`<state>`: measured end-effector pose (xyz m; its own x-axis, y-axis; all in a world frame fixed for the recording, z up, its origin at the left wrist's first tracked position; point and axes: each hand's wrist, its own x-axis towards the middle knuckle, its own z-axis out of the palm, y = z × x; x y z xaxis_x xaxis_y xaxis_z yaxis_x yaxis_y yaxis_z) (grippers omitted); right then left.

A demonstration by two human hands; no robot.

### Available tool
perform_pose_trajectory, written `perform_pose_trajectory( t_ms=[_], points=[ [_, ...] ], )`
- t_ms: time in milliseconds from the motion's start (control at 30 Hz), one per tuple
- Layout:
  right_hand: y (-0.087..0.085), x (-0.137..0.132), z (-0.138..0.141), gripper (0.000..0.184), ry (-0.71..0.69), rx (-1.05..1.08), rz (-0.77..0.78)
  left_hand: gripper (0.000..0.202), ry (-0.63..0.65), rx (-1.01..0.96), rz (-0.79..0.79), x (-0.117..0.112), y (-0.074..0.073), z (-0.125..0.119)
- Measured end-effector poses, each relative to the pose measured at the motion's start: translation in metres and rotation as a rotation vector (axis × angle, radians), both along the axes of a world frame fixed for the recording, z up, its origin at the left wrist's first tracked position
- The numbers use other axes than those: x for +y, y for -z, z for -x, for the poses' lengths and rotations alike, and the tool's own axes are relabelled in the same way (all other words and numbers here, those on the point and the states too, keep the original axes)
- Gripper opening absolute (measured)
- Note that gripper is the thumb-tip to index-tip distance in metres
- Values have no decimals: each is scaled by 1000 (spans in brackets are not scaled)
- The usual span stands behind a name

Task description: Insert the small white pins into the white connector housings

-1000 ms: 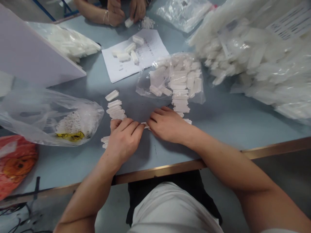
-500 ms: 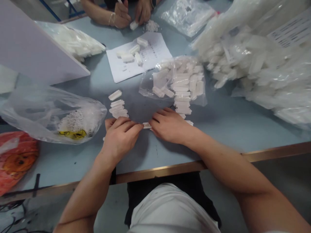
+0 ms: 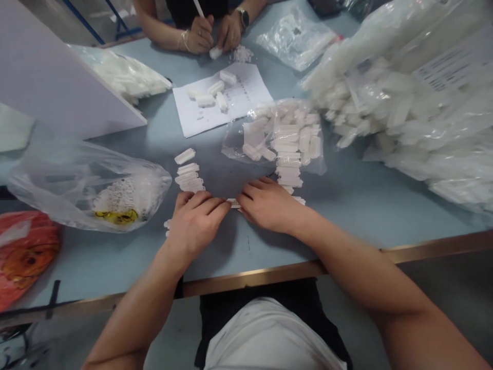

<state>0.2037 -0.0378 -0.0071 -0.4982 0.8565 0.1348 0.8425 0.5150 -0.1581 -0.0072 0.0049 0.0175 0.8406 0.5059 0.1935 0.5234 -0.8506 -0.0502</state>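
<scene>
My left hand (image 3: 194, 221) and my right hand (image 3: 267, 204) lie on the blue-grey table (image 3: 346, 205), fingers curled and pinching the two ends of a small white plastic strip (image 3: 233, 203) between them. A short stack of white plastic pieces (image 3: 188, 176) sits just beyond my left hand. More white pieces (image 3: 289, 174) spill from an open clear bag (image 3: 279, 132) just past my right hand.
A clear bag with white bits (image 3: 92, 187) lies at left, an orange bag (image 3: 23, 254) at the far left. A big heap of bagged white parts (image 3: 416, 97) fills the right. Across the table another person's hands (image 3: 213, 33) work beside a paper sheet (image 3: 221, 97) with pieces.
My hands stay together on the strip, almost unmoved. The view has tilted so more of the far side of the table and the other person's hands show.
</scene>
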Motion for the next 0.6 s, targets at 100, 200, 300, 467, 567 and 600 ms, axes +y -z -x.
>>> perform_pose_trajectory(
  t_ms=[100,200,300,467,567,600],
  points=[
    [-1,0,0,21,-7,4,1,25,-1,-19,3,1,1,0],
    [-2,-1,0,20,0,10,2,19,-1,-75,-3,4,5,1],
    [-2,-1,0,21,5,12,-5,14,-49,-149,-19,7,7,3],
    [1,0,1,21,6,10,-5,16,5,-73,-22,6,4,1],
    [0,0,0,21,6,5,-5,15,8,-70,-7,7,2,1],
    [-1,0,-1,21,6,3,-6,15,-8,-91,8,8,2,3]
  ],
)
